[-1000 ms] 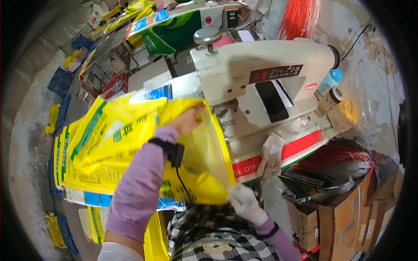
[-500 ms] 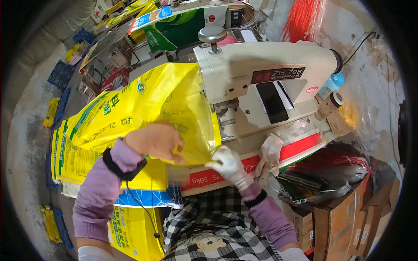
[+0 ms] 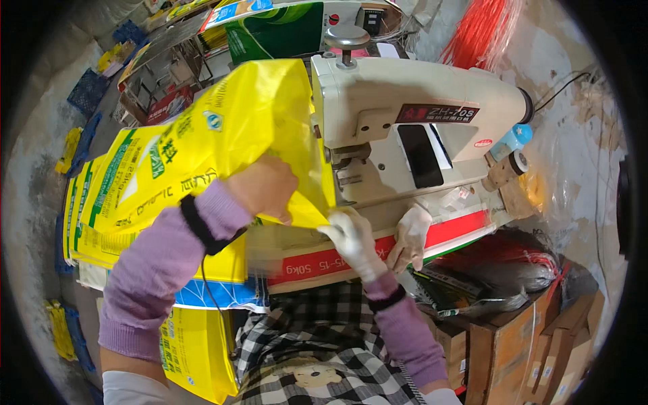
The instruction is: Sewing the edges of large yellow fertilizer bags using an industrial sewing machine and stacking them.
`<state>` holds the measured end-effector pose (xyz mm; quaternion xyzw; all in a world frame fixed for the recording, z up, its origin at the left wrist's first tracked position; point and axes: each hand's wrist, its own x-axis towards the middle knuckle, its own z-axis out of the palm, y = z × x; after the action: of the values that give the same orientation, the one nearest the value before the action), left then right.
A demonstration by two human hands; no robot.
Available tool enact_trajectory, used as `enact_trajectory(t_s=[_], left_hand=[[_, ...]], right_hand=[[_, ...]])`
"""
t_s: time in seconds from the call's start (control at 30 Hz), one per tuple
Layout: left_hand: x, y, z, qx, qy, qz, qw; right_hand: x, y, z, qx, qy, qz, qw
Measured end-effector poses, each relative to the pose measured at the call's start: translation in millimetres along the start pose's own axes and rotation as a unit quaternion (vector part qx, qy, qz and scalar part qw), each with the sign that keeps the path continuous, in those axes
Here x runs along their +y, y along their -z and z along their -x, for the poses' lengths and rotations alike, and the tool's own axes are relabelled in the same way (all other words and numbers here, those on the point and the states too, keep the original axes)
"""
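My gloved right hand clamps a corner of the yellow bag, which extends leftward from this grip. My left hand curls against it; whether clamped, I cannot tell.

Yellow bag in gloved right grip

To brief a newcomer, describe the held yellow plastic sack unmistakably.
Find the large cream metal sewing machine. Beside its left end rises a glossy yellow plastic sack. Unlike the flat yellow sacks beneath, its edge is pinched by the white-gloved right hand.
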<state>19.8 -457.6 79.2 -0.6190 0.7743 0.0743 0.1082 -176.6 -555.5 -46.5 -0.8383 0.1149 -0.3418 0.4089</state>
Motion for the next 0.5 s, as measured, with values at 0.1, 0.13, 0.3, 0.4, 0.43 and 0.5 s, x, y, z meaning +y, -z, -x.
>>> enact_trajectory(t_s=[0.1, 0.13, 0.3, 0.4, 0.43, 0.5], left_hand=[[49.9, -11.4, 22.4, 0.12, 0.113, -0.052, 0.985], [73.4, -19.2, 30.1, 0.081, 0.154, -0.023, 0.984], [117.1, -58.9, 110.7, 0.364, 0.11, 0.102, 0.919], [76.6, -77.4, 204.3, 0.427, 0.344, -0.043, 0.835], [53.3, -83.8, 235.7, 0.395, 0.391, -0.052, 0.83], [11.0, -97.6, 291.4, 0.288, 0.509, -0.07, 0.808]], right_hand=[[5.3, -25.1, -18.9, -0.064, 0.017, 0.05, 0.997], [4.0, -33.6, -18.4, -0.09, 0.017, 0.077, 0.993], [-30.0, -64.6, 6.8, -0.055, 0.134, 0.037, 0.989], [-69.1, -70.6, 14.2, -0.059, 0.13, 0.035, 0.989], [-83.3, -71.0, 11.6, -0.065, 0.113, 0.069, 0.989], [-109.9, -65.3, -1.0, -0.067, 0.153, 0.088, 0.982]])
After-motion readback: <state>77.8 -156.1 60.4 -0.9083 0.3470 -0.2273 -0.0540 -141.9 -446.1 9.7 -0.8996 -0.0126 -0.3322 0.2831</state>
